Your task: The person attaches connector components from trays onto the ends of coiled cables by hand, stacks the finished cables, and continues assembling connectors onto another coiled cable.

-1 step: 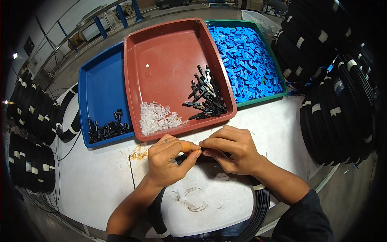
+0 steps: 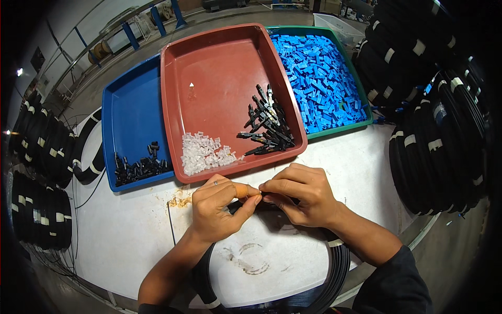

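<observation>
Pinching a small piece (image 2: 261, 193) (mostly hidden) between closed fingertips, left hand (image 2: 222, 206) and right hand (image 2: 303, 194) meet over a black cable coil (image 2: 341, 267), before a red tray (image 2: 214, 68). Apparent step: fine two-handed fingertip work; the next move probably calls for steady alignment.

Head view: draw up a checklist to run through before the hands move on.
1. Left hand and right hand together: ok, meeting at a small piece.
2. Small piece's alignment: cannot tell, fingers hide most of it.
3. White pieces nearby: ok, piled in the red tray's near left corner.
4. Black connectors lined up: not ok, jumbled at that tray's right.
5. Blue pieces stocked: ok, heaped in the green tray.
6. Cable coil tied: ok, white bands show.
</observation>
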`<state>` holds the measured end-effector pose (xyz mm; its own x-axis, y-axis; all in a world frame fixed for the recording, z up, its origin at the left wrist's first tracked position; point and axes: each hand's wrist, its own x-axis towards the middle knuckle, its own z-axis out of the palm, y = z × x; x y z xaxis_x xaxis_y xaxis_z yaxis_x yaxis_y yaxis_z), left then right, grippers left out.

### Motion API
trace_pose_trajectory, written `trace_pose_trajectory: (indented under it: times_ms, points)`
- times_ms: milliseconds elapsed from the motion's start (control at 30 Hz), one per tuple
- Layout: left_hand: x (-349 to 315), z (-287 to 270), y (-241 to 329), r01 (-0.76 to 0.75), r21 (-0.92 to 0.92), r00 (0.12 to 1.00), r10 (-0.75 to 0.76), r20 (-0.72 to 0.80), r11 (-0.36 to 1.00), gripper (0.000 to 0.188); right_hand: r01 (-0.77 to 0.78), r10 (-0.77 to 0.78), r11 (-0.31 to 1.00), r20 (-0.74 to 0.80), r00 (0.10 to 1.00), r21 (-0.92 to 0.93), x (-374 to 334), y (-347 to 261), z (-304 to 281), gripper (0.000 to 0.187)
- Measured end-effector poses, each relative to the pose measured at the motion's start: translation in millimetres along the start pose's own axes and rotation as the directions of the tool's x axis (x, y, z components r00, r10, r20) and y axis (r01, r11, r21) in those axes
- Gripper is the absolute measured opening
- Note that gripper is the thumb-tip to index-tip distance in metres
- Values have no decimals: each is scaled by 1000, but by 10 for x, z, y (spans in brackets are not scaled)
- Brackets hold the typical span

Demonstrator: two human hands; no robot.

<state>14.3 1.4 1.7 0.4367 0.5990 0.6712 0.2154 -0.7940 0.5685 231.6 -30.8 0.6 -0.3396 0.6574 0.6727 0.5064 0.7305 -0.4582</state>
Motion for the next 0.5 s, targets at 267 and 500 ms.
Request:
trace_pose_trajectory:
  times_ms: [267, 500]
  points:
    - [-11, -12, 3, 46, -64, 999, -47, -10, 997, 12, -13, 13, 999, 3, 1000, 42, 31, -71, 4, 24]
    - [-4, 6, -1, 1, -14, 1000, -2, -12, 1000, 13, 53, -52, 998, -20, 998, 42, 3, -56, 45, 29]
